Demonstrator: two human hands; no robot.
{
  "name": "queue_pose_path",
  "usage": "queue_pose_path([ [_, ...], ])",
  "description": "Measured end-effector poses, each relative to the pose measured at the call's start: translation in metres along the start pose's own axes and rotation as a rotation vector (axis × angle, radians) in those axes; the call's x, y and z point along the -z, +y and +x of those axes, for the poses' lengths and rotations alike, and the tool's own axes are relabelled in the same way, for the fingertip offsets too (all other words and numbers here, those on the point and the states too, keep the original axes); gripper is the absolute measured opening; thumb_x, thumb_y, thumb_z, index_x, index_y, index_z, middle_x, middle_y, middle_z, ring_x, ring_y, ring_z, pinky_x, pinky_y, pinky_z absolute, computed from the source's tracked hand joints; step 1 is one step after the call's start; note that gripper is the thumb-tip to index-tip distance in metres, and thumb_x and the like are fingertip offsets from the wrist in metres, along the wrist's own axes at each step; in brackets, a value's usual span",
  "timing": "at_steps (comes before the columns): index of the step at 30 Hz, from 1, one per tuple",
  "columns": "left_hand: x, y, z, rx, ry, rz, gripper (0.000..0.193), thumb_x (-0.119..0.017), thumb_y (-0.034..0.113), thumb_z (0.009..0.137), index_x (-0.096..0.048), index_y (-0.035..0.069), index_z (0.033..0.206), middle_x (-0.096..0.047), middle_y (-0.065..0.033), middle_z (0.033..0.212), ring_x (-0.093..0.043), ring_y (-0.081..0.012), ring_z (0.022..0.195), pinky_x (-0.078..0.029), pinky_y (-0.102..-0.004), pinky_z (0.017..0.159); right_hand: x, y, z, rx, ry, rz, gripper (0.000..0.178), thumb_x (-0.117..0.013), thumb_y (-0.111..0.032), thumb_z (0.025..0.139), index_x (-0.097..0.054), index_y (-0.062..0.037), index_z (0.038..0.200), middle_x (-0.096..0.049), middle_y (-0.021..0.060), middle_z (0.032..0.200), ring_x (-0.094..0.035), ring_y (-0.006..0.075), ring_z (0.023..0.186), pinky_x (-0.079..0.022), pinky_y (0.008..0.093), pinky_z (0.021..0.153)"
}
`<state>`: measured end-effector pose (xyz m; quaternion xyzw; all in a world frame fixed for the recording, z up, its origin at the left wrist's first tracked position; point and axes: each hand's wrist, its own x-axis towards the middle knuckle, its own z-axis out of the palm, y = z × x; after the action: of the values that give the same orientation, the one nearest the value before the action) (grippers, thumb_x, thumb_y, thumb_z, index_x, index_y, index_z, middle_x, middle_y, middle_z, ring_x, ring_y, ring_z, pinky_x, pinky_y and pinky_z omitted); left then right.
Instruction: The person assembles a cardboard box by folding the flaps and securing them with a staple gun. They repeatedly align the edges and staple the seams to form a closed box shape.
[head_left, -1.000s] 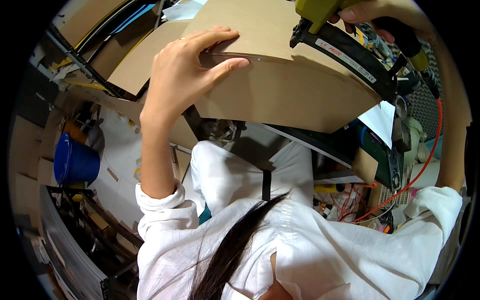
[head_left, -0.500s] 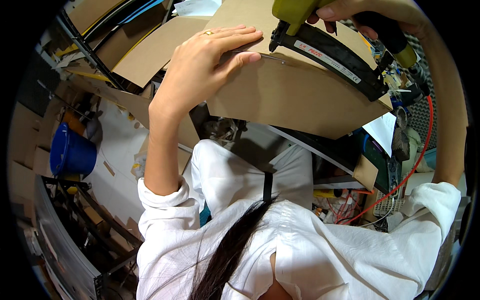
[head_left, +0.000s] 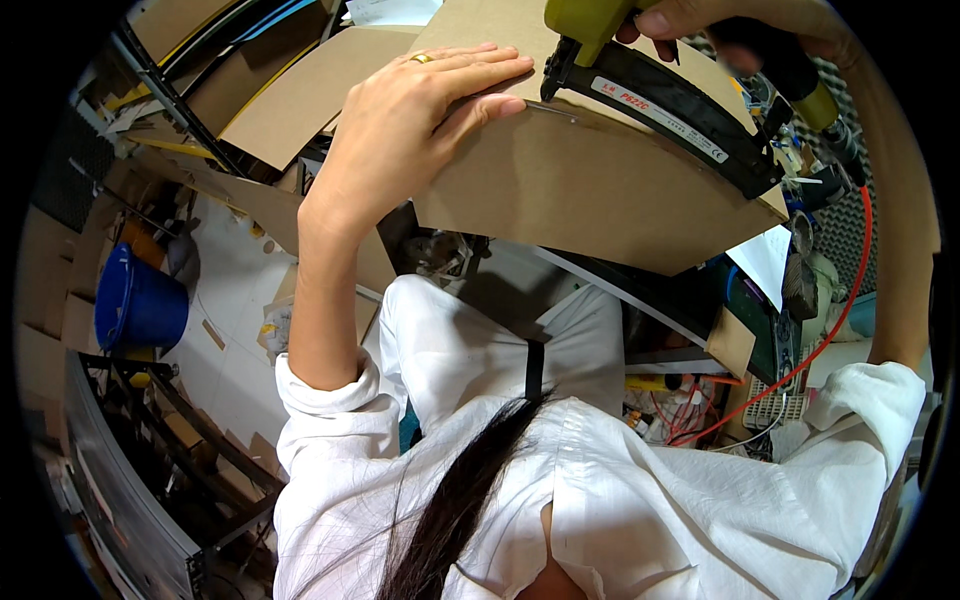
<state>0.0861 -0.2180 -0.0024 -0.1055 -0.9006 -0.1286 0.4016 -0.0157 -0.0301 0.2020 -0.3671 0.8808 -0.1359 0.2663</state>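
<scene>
In the head view a brown fibreboard piece (head_left: 600, 190) spans the upper middle, its curved front panel facing me and meeting a flat top panel (head_left: 480, 32). My left hand (head_left: 405, 120) holds the edge where they meet. Its fingers lie straight along the top, with the thumb by the front edge. My right hand (head_left: 690, 15) is wrapped round the grip of an olive-green and black air stapler (head_left: 650, 110). The stapler's nose is at the panel edge, just right of my left fingertips. Whether it touches the board I cannot tell.
A red air hose (head_left: 845, 300) runs from the stapler down past my right forearm. A blue bucket (head_left: 150, 300) stands on the floor at left, behind a dark metal rack (head_left: 190, 420). Cardboard sheets (head_left: 300, 95) fill the upper left. Cluttered tools and paper (head_left: 765, 265) lie at right.
My left fingertips are slightly nearer the stapler's nose. The stapler's rear end has risen a little to the right. Fingers of my right hand are blurred by motion.
</scene>
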Motion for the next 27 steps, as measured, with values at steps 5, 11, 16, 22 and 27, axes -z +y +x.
queue_pose_path([
  [5, 0.002, 0.000, -0.003, 0.004, 0.004, 0.022, 0.033, -0.068, 0.028, 0.092, -0.072, 0.013, 0.122, -0.070, -0.0079, 0.124, -0.065, -0.0251, 0.119, -0.051, -0.0347, 0.097, 0.003, 0.006, 0.009, 0.045, -0.044, -0.010, 0.037, -0.079, -0.021, 0.087, -0.068, 0.0013, 0.115, -0.071, 0.0071, 0.094, -0.055, 0.0072, 0.054, -0.045, 0.0208, 0.047],
  [11, 0.000, 0.000, -0.002, 0.002, 0.007, 0.013, 0.033, -0.068, 0.028, 0.092, -0.073, 0.013, 0.121, -0.070, -0.0083, 0.123, -0.065, -0.0256, 0.119, -0.051, -0.0343, 0.096, 0.004, 0.009, 0.011, 0.064, -0.049, -0.039, 0.036, -0.078, -0.022, 0.088, -0.068, 0.0019, 0.114, -0.071, 0.0070, 0.093, -0.055, 0.0070, 0.053, -0.045, 0.0209, 0.046],
  [16, 0.001, 0.001, -0.002, 0.013, 0.006, 0.015, 0.032, -0.068, 0.027, 0.093, -0.073, 0.013, 0.121, -0.070, -0.0080, 0.124, -0.065, -0.0258, 0.117, -0.051, -0.0341, 0.095, 0.004, 0.001, 0.009, 0.056, -0.031, -0.072, 0.035, -0.078, -0.021, 0.087, -0.069, 0.0021, 0.112, -0.071, 0.0069, 0.091, -0.055, 0.0065, 0.053, -0.044, 0.0202, 0.045],
  [22, -0.002, 0.000, -0.003, -0.017, 0.056, 0.039, 0.031, -0.065, 0.035, 0.094, -0.075, 0.016, 0.116, -0.073, -0.0060, 0.115, -0.065, -0.0244, 0.116, -0.053, -0.0378, 0.091, 0.002, -0.004, 0.003, 0.047, -0.050, -0.058, 0.037, -0.078, -0.021, 0.087, -0.068, 0.0029, 0.113, -0.071, 0.0073, 0.092, -0.056, 0.0067, 0.054, -0.045, 0.0209, 0.046],
  [27, 0.000, 0.000, -0.004, -0.002, 0.031, 0.029, 0.031, -0.064, 0.035, 0.095, -0.074, 0.016, 0.117, -0.072, -0.0049, 0.117, -0.064, -0.0235, 0.118, -0.053, -0.0371, 0.093, 0.006, 0.014, 0.012, 0.070, -0.050, 0.015, 0.038, -0.078, -0.019, 0.087, -0.067, 0.0042, 0.115, -0.071, 0.0084, 0.095, -0.057, 0.0079, 0.054, -0.046, 0.0218, 0.046],
])
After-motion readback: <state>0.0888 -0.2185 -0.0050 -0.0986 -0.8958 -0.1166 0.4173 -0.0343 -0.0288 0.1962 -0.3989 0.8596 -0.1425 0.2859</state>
